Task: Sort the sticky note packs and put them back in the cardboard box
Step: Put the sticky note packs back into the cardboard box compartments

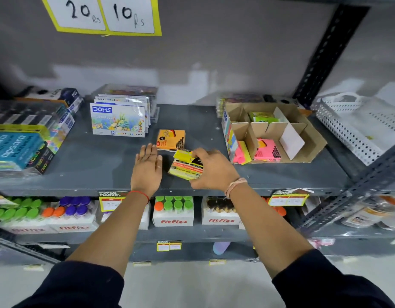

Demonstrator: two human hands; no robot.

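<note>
A small stack of yellow sticky note packs (185, 166) lies on the grey shelf (99, 161) near its front edge, and my right hand (214, 170) grips it from the right side. My left hand (147, 167) hovers flat beside the stack on its left, fingers apart, holding nothing. An orange sticky note pack (170, 140) lies just behind the hands. To the right stands the divided cardboard box (303, 138), holding pink packs (266, 150) in its front compartments and green packs (262, 117) in a back one.
DOMS pastel boxes (118, 120) stand at the back left of centre. Apsara pencil packs (16, 147) fill the left end. A white perforated basket (356, 127) sits to the right of the cardboard box. Fitfizz bottles (173, 210) line the shelf below.
</note>
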